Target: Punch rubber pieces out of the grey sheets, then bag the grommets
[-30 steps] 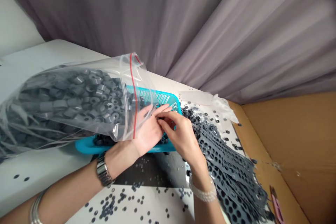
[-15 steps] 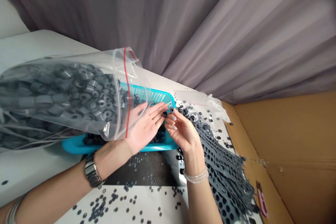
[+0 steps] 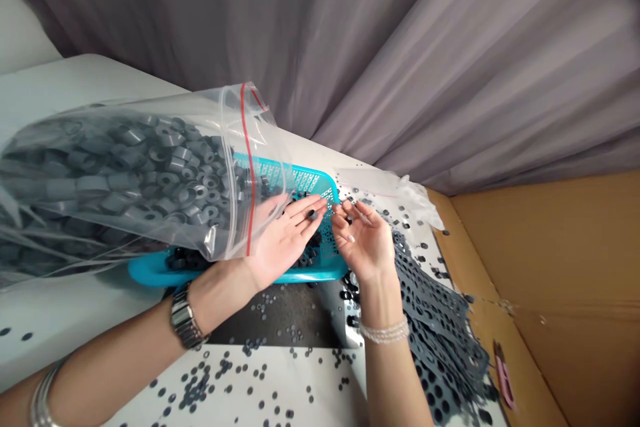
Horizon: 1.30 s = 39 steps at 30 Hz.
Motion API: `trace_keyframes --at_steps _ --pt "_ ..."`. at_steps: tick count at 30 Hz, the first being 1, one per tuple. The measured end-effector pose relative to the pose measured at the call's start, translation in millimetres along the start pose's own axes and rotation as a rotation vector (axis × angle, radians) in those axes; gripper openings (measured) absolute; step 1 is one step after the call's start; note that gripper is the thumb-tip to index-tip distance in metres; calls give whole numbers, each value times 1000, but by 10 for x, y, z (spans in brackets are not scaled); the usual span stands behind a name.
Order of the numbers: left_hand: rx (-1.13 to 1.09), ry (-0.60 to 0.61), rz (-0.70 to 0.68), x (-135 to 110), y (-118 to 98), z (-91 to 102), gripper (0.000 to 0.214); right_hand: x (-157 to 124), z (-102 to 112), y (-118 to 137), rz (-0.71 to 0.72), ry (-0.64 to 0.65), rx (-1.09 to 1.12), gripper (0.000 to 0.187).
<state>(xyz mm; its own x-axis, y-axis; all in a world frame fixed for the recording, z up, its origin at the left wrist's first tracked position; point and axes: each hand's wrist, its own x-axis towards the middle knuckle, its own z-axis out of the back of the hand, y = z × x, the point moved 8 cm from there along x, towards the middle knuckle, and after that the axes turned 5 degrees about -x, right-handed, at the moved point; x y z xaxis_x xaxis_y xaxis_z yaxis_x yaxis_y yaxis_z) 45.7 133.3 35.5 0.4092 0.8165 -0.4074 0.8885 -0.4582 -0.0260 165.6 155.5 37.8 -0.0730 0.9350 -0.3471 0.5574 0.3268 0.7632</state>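
Loose rings (image 3: 200, 390) dot the near worktop (image 3: 75, 320). The right hand (image 3: 365, 243) now lies open, palm up. The ring it pinched half a second ago is gone, so I judge it released. The left hand (image 3: 283, 237) stays open over the basket (image 3: 310, 275) with one ring (image 3: 311, 214) on its fingers, and the bag (image 3: 125, 173) lies behind.

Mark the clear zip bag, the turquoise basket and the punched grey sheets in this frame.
clear zip bag (image 3: 125, 167): head view, on its ring-filled middle.
turquoise basket (image 3: 307, 181): head view, on its far mesh wall.
punched grey sheets (image 3: 440, 327): head view, on the pile's middle, beside the right wrist.
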Motion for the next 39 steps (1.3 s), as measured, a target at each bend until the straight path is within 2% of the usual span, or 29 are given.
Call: trace_keyframes --at_steps 3,8,10,12,15,21,28,33,39 --pt "16 -7 -3 -12 -6 -11 55 -33 -29 47 84 23 -267 12" --pt "73 -12 -2 -2 -5 10 55 -131 -160 46 192 49 -866 21" --pt "76 -10 14 8 17 18 55 -160 -220 70 265 20 -991 20" --pt "70 -18 35 17 46 26 54 -183 -289 94 339 10 -1041 18" --pt "55 -27 58 22 74 27 52 -194 -330 105 360 23 -1039 24" --pt "-5 124 150 -9 131 -66 54 -253 -192 304 389 -53 -1036 26" --pt "93 102 158 -21 157 -43 55 -367 -308 334 362 114 -1261 25" --pt "140 98 137 -20 157 -40 54 -370 -344 306 404 122 -1354 26" --pt "125 113 142 -29 171 -65 54 -360 -374 281 436 120 -1299 20"
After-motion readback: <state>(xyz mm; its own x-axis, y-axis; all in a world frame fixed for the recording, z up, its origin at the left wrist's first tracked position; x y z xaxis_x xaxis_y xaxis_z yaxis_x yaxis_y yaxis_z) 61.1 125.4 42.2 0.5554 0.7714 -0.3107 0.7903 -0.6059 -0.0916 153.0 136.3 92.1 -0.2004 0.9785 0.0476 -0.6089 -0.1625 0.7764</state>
